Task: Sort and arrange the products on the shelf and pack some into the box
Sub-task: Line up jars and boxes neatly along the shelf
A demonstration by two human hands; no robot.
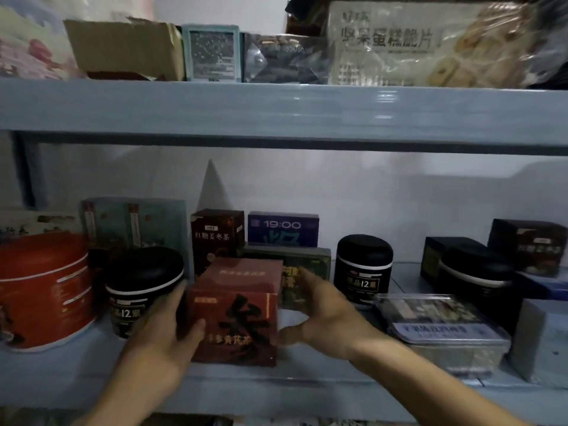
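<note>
Both my hands on the red tea box (236, 312), front-center of the lower shelf (276, 385). Left hand (163, 336) wraps its left side, thumb on the front face, fingers (181, 290) round the back edge. Right hand (322, 315) cups the right side, thumb near the bottom corner, fingers partly curled; box hides the contact, so can't tell if that side is actually gripping. Box looks to sit flat on the shelf, closed, contents not visible.

Around it, same shelf:
- black-lid jar (141, 290) just left of box, touching my left hand; lid on.
- red round tin (43, 290) far left, lid on.
- teal carton (135, 222) behind the jar, upright.
- dark brown tea box (215, 235) behind the red box, upright.
- green flat box (295, 259) behind my right hand, blue "19:00" box (282, 229) stacked on it.
- 2nd black-lid jar (364, 265) right of center, apart from my hand.
- clear-lid tray (439, 318) on the right, lid shut, pale pieces inside, too blurred to ID; sits on another flat pack.
- 3rd jar (476, 278) and dark boxes (528, 244) far right.

Upper shelf (276, 109): cardboard box (123, 47), flaps partly open, inside not visible; small teal pack (212, 53); big clear bag of crisp slices (430, 41).
</note>
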